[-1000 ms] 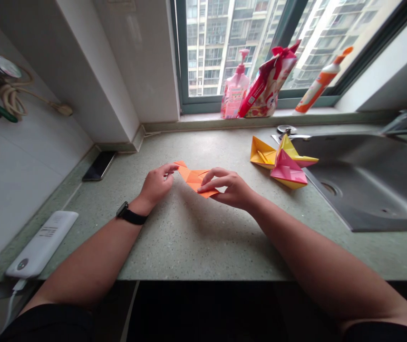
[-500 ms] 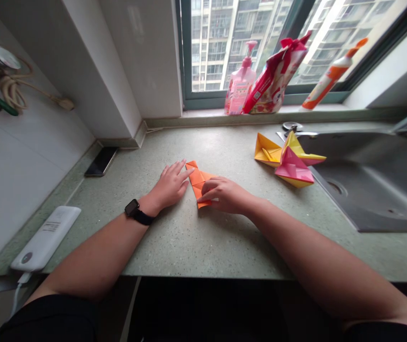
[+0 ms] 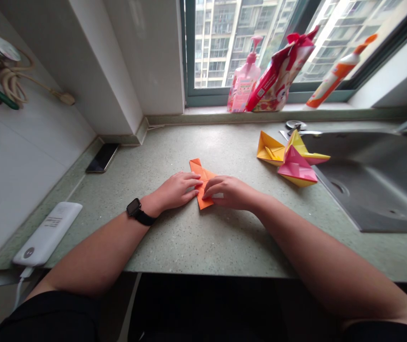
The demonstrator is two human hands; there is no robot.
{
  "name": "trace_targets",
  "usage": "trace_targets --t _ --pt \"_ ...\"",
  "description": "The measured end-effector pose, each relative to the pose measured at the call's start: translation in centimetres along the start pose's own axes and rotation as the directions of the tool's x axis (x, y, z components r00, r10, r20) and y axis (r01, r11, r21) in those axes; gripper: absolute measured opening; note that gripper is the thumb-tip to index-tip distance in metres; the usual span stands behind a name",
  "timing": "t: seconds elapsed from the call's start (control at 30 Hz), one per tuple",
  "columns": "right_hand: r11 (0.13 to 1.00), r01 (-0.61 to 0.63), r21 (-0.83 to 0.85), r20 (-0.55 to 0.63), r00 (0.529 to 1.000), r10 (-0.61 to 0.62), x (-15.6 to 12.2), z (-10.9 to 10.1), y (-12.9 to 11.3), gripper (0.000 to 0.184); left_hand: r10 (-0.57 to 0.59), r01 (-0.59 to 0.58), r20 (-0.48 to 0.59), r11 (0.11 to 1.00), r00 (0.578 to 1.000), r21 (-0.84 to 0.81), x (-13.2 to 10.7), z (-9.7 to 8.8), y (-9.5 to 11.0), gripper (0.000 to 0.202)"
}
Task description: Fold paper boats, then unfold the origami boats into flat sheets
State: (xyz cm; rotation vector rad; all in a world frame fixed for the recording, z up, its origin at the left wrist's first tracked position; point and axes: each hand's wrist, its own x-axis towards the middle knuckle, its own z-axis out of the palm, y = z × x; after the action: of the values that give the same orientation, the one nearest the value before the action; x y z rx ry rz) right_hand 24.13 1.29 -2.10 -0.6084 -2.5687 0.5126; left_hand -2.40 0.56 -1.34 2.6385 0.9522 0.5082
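Note:
A folded piece of orange origami paper (image 3: 196, 165) lies on the counter between my hands, creased, with a flap sticking out to the right. My left hand (image 3: 178, 190), wearing a black watch on its wrist, rests flat with its fingers stretched over the paper's left edge. From the right, my right hand (image 3: 234, 192) has its fingers curled round the lower right part of the paper, thumb near the bottom edge. These fingers cover the paper's right middle, so the folds there are hidden.
Folded paper boats, one orange (image 3: 269, 147), one yellow (image 3: 305, 151) and one pink (image 3: 296, 166), stand beside the steel sink (image 3: 385, 185). A phone (image 3: 102, 157) and a white power bank (image 3: 48, 232) lie left. A pink pump bottle (image 3: 243, 83) stands on the windowsill.
My left hand has slid down and right, from the paper's upper left edge onto its middle left edge. My right hand stays at the lower right, its fingers slightly shifted.

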Motion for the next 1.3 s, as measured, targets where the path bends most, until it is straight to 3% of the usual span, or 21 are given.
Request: trace_targets --t 0.13,0.37,0.53,0.67,0.8,1.1,1.3 --pt "1.000 0.004 0.014 0.002 1.000 -0.004 0.1 -0.4 -0.5 0.026 -0.017 0.013 0.099 0.999 0.995 0.032 0.0 -0.3 0.4 0.032" --pt "0.997 -0.004 0.081 0.051 0.999 0.000 0.1 -0.8 -0.9 0.017 -0.060 0.048 0.196 0.997 0.979 0.066 -0.1 -0.2 0.9 0.059" --pt "0.993 -0.038 0.109 0.075 0.997 0.030 0.2 -1.1 -1.0 0.011 -0.029 0.019 0.138 0.997 0.990 0.072 -0.1 -0.1 1.2 0.049" --pt "0.995 -0.083 0.064 0.088 0.993 0.077 0.2 -1.2 -1.1 0.015 0.010 -0.013 0.091 1.000 0.996 0.028 -0.1 -0.1 1.3 0.034" --pt "0.991 -0.132 0.020 0.080 0.988 0.130 0.4 -0.9 -1.3 0.013 0.015 -0.015 0.080 1.000 0.997 -0.008 0.0 0.0 1.4 0.031" --pt "0.970 -0.227 -0.090 0.027 0.973 0.230 0.8 0.2 -1.4 0.002 -0.029 0.033 0.103 0.999 0.994 -0.034 -0.2 -0.4 1.8 0.053" --pt "0.945 -0.286 -0.159 0.017 0.956 0.293 0.8 0.4 -1.8 0.015 -0.044 0.047 0.109 0.999 0.993 -0.025 -0.2 0.0 1.7 0.059"
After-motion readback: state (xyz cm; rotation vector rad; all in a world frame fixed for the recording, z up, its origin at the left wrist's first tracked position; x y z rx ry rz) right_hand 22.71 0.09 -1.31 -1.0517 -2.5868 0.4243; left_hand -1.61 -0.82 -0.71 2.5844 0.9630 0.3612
